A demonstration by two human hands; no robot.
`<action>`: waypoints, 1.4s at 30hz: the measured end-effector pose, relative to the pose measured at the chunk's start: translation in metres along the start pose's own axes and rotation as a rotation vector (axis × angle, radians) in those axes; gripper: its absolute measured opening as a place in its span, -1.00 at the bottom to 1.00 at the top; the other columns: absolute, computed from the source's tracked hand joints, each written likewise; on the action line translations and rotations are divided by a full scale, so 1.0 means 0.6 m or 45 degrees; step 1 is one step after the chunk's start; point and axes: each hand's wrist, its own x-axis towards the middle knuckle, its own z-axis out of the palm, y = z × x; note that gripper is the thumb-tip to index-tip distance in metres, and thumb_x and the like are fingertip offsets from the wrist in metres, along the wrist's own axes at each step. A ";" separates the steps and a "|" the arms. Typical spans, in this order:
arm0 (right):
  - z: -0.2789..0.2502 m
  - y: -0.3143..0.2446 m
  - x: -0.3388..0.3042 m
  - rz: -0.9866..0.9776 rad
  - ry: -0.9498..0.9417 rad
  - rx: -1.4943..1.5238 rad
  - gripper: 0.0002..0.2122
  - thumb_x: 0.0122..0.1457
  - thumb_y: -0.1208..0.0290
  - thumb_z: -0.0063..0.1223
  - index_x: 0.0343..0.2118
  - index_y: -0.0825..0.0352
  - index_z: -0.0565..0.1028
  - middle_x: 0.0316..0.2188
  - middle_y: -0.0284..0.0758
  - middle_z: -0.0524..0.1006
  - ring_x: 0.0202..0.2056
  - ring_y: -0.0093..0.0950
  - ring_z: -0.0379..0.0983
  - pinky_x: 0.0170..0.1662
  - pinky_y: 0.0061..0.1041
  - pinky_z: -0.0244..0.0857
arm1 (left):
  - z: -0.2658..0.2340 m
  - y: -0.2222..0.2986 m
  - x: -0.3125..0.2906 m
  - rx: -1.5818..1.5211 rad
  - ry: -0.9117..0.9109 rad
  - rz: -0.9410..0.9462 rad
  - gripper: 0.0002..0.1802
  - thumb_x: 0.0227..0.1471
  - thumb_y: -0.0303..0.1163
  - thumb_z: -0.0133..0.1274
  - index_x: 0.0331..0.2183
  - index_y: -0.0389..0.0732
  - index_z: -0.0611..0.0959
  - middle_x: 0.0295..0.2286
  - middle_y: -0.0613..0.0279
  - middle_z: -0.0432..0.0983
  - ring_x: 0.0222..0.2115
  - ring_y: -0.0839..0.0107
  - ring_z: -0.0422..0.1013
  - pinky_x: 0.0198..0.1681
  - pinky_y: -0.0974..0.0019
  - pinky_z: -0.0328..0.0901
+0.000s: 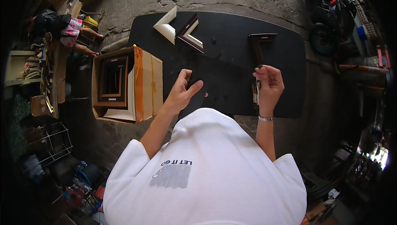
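In front of my chest, my left hand (pixel 182 90) is closed round the edge of a dark flat panel (pixel 223 74); its thumb lies on top. The panel is hard to tell from the black table (pixel 283 96) beneath. My right hand (pixel 271 79), with a bracelet at the wrist, pinches a small dark thing (pixel 259 66) too small to name. Just below those fingers are thin, pale items (pixel 255 94), partly hidden. Beyond my right hand lies a dark brown frame corner (pixel 258 43). A cream frame corner (pixel 166 28) and a dark-and-cream one (pixel 191 34) lie at the far left.
Left of the table stands an open cardboard box (pixel 149 84) holding brown picture frames (pixel 124 82) and a cream frame piece. Another person (pixel 68 30) bends at the far left. A motorcycle (pixel 324 30) is parked at the far right. A wire rack (pixel 51 142) stands lower left.
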 end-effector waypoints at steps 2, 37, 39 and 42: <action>0.041 -0.039 -0.022 0.092 -0.237 0.144 -0.91 0.30 0.57 0.13 -0.17 0.42 0.53 -0.33 -0.26 0.66 -0.28 -0.49 0.66 -0.17 -0.54 0.57 | 0.027 -0.013 -0.002 -0.207 0.069 -0.022 -0.58 0.26 -0.31 0.17 -0.02 -0.30 0.36 -0.24 0.12 0.53 -0.24 0.43 0.54 -0.13 0.27 0.53; -0.103 0.066 0.000 0.122 0.280 -0.416 -0.84 0.30 0.37 0.18 -0.19 0.37 0.55 -0.43 -0.34 0.56 -0.45 -0.56 0.49 -0.36 -0.58 0.40 | 0.066 -0.018 -0.053 -0.051 0.204 -0.063 -0.51 0.30 -0.31 0.05 0.12 -0.42 0.38 -0.27 0.10 0.60 -0.38 0.47 0.58 -0.31 0.39 0.50; -0.160 0.135 -0.022 0.140 -0.013 -1.255 -0.60 0.29 0.08 0.17 -0.12 0.40 0.52 -0.38 -0.21 0.58 -0.38 -0.27 0.55 -0.25 -0.31 0.48 | 0.057 -0.034 -0.056 -0.019 0.214 -0.047 -0.51 0.32 -0.29 0.02 0.12 -0.41 0.35 -0.29 0.09 0.59 -0.44 0.43 0.59 -0.37 0.36 0.52; -0.212 0.250 -0.090 0.380 -0.475 -1.886 -0.40 0.27 -0.16 0.04 -0.03 0.43 0.46 -0.29 -0.05 0.59 -0.20 0.01 0.56 -0.09 -0.06 0.45 | 0.059 -0.036 -0.063 0.023 0.217 -0.066 -0.51 0.34 -0.24 -0.01 0.11 -0.39 0.34 -0.31 0.14 0.58 -0.42 0.49 0.56 -0.36 0.40 0.48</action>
